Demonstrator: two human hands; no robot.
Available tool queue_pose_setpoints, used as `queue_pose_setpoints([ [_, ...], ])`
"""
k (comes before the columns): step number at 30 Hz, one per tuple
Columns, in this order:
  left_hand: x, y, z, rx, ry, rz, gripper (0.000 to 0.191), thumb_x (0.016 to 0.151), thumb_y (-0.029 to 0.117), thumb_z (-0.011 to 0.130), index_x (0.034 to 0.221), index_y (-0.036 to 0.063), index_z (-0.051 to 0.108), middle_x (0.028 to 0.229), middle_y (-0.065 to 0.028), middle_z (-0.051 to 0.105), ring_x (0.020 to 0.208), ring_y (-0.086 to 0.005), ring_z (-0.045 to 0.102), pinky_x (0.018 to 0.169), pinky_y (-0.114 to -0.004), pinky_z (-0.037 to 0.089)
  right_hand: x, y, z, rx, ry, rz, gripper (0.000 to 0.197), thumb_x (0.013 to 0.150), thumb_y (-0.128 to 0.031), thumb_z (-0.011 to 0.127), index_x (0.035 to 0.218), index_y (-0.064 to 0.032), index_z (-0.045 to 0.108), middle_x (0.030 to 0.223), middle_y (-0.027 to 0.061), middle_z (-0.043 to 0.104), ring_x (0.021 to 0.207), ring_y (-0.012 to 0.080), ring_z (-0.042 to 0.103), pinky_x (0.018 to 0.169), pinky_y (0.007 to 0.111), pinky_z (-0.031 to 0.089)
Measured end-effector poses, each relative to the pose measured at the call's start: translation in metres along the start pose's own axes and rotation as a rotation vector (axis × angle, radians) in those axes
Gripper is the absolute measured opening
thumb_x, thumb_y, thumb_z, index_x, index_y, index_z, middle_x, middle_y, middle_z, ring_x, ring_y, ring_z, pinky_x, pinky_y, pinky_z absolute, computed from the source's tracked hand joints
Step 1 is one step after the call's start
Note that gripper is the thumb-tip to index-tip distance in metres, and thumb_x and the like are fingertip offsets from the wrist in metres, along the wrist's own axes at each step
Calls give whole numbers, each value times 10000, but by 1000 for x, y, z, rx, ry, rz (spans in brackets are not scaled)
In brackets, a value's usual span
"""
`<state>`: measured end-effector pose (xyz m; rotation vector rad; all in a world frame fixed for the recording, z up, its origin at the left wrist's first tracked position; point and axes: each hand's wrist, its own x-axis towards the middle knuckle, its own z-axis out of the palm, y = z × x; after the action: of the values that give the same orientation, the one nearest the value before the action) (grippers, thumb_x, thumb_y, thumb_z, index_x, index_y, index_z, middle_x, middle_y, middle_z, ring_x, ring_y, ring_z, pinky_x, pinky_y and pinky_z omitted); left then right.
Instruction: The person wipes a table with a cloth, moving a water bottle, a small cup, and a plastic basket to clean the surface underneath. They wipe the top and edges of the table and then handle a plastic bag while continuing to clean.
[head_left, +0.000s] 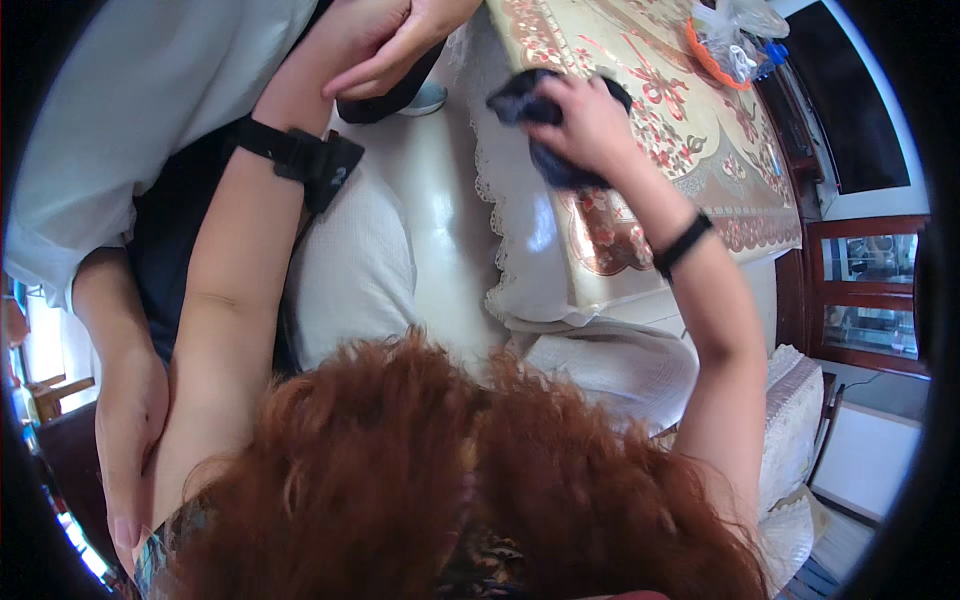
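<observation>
My right hand grips a dark, soft bundle, apparently black cloth, over the near left part of a floral tablecloth. Motion blur hides the bundle's details. A black band circles my right forearm. My left arm stretches up the left side, with a strapped black device on the forearm. My left hand is partly hidden at the top edge, where another person's hand lies against it. That person's other hand rests along my upper arm.
Another person in a pale garment stands close on my left. White lace hangs from the table's edge. An orange basket with plastic bags sits at the far right of the table. Beyond are a dark screen and a glass-doored wooden cabinet.
</observation>
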<state>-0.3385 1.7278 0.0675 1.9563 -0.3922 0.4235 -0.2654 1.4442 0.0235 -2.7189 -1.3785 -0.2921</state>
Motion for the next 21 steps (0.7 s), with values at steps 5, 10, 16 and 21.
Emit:
queue_pose_setpoints([
  [5,-24,9,-4,-443,46,68,506,780,187,583,1213,-55,486,1116,-270,590,1012,-386,595,915,-451,461,-96,-53,-27,-41,-88,-126,526,579,-234,834,1058,-210,619,1184,34,569,1053,305,548,785,455,519],
  [10,-24,-6,41,-668,108,67,489,789,192,576,1208,-46,492,1111,-264,596,1010,-379,597,918,-455,456,-41,-45,-16,-51,-122,-73,517,594,-229,824,1067,-186,619,1096,70,593,1034,327,564,789,438,531],
  [16,-7,-12,55,-725,134,51,469,800,198,569,1201,-34,500,1105,-256,603,1008,-370,600,921,-459,450,88,-8,18,-162,24,89,464,706,-315,764,1101,-120,619,1131,116,609,1027,333,591,831,422,518],
  [21,-4,-12,45,-825,140,75,452,809,203,562,1195,-24,507,1101,-249,608,1007,-363,603,924,-462,445,74,-19,20,-130,-13,77,498,699,-359,769,1132,-168,615,1189,101,600,1036,364,584,868,444,519],
])
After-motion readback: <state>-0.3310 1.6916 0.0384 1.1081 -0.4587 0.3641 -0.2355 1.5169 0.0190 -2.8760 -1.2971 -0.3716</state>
